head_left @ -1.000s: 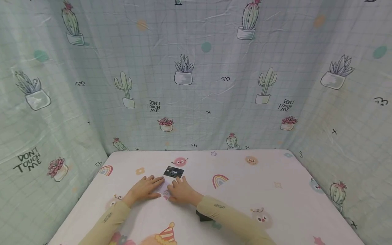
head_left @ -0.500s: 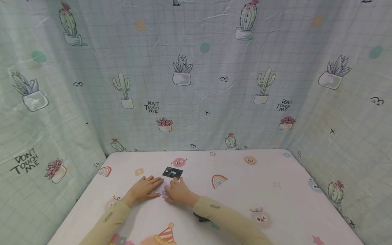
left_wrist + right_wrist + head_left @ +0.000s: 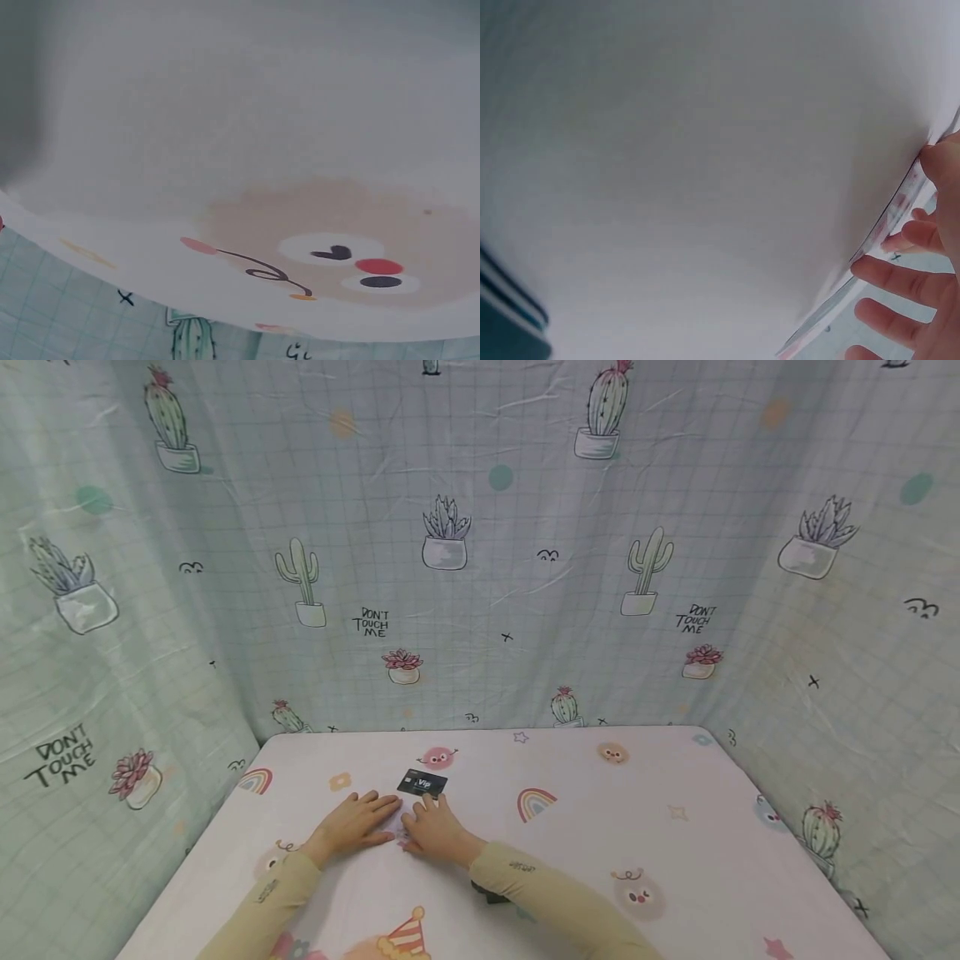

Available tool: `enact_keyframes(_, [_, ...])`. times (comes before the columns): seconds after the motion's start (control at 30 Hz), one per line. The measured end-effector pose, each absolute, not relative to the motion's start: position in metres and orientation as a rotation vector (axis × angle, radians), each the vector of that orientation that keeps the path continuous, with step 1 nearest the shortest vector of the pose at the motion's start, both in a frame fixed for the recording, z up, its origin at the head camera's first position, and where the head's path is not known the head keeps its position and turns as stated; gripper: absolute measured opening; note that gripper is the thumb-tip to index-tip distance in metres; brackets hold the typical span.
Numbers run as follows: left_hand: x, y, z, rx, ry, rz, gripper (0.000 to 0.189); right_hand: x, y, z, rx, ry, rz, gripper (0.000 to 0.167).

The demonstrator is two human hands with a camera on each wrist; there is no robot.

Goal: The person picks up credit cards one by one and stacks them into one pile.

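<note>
Between the two hands a small lilac printed sheet or card (image 3: 394, 825) lies on the table, mostly covered; its exact kind is unclear. My left hand (image 3: 351, 828) rests at its left side, palm down, fingers extended. On the other side, my right hand (image 3: 437, 832) touches it with thumb and fingertips. In the right wrist view the right hand (image 3: 930, 285) has spread fingers, with thumb and forefinger at the thin pink-patterned edge (image 3: 896, 210). Just beyond the right fingertips lies a black "Vip" card (image 3: 422, 782). The left wrist view shows tablecloth, with neither hand plainly visible.
A black flat object (image 3: 492, 895) lies partly under the right forearm. The table has a pale pink cloth (image 3: 600, 827) printed with cartoon faces and rainbows. Cactus-printed curtains (image 3: 480, 610) hang behind it and at both sides.
The right hand has slid slightly left, covering more of the lilac piece. The left hand stays about where it was. The whole head view has shifted a little.
</note>
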State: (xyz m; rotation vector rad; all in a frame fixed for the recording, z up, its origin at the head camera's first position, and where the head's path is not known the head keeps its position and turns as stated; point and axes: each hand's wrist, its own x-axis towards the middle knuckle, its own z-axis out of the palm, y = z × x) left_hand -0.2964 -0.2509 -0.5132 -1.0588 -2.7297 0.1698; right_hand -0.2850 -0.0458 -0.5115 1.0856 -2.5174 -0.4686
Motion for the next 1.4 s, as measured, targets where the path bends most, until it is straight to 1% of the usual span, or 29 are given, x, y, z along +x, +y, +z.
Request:
enact_keyframes(0.27, [-0.2954, -0.2516, -0.5178, -1.064, -2.699, 0.158, 0.053, -0.2871, -0.0447, -0.5112, 1.102, -2.542, -0.499, 0.044])
enact_keyframes(0.57, [-0.2946, -0.2513, -0.5197, -1.109, -2.559, 0.254, 0.05, -0.2901, -0.0412, -0.507, 1.158, -2.566, -0.508, 0.039])
enact_keyframes(0.77, [-0.2923, -0.2495, -0.5169, -1.096, -2.61, 0.261, 0.052, -0.2938, -0.0396, -0.5092, 1.179, -2.572, -0.489, 0.04])
enact_keyframes(0.9, [-0.2925, -0.2495, -0.517, -1.092, -2.612, 0.274, 0.054, -0.2938, -0.0392, -0.5085, 1.18, -2.584, -0.466, 0.043])
enact_keyframes(1.1, [-0.2948, -0.2508, -0.5195, -1.101, -2.502, 0.274, 0.053, -0.2945, -0.0382, -0.5071, 1.138, -2.564, -0.486, 0.055])
enact_keyframes(1.4, [-0.2946, -0.2504, -0.5215, -1.125, -2.455, 0.282, 0.044, -0.2946, -0.0374, -0.5062, 1.134, -2.571, -0.483, 0.046])
